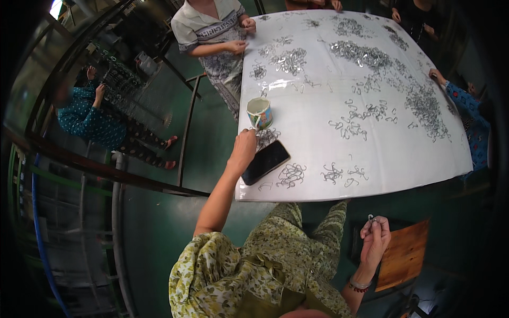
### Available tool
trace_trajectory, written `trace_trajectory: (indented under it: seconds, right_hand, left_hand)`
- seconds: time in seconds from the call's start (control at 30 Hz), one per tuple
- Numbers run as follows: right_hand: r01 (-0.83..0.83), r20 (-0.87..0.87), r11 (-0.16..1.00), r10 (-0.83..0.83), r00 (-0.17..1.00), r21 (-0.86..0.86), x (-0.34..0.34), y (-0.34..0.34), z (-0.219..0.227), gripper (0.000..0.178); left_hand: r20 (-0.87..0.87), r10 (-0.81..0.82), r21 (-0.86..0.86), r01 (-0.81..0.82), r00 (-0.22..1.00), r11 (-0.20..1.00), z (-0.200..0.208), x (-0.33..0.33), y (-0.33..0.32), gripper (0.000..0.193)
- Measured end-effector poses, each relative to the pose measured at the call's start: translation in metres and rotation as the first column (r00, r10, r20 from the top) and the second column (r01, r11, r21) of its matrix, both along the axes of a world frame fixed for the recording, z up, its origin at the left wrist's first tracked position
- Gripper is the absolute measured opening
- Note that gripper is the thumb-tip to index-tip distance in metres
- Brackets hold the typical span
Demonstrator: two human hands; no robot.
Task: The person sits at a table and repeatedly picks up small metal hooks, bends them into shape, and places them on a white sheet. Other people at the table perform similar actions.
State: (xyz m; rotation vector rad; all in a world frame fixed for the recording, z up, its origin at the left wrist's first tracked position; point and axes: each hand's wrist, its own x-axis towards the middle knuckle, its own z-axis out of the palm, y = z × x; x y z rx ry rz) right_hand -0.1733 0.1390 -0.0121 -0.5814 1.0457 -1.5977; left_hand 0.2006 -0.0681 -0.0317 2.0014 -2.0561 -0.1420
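Over the table's left edge, my left hand (244,149) is closed, its fingertips just below a patterned cup (260,117); anything in them is too small to make out. A black phone (266,162) lies right beside this hand, next to a small pile of bent wire hooks (269,136). My right hand (375,237) is raised off the table's near side, thumb and fingers pinched on a small metal hook (370,217). Loose wire hooks (291,175) lie near the front edge.
The white-covered table (302,148) carries several more heaps of wire hooks (366,55). People stand around it; one person's hand (437,76) rests at the right edge. A wooden board (402,255) is below my right hand. Metal framing (154,183) and another person (93,119) are at left.
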Motion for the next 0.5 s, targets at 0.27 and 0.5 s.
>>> trace_trajectory:
  seconds: [0.27,0.5]
  right_hand:
    - [0.063,-0.076,0.996,-0.057,0.995,0.070,0.001,-0.001,-0.004,0.002]
    - [0.183,-0.133,0.960,-0.157,0.979,0.212,-0.005,-0.006,-0.012,0.001]
  left_hand:
    - [-0.233,-0.413,-0.139,0.390,0.880,0.910,-0.026,-0.114,-0.093,0.059]
    - [-0.161,0.028,-0.045,-0.035,0.987,0.998,-0.093,-0.140,-0.226,0.077]
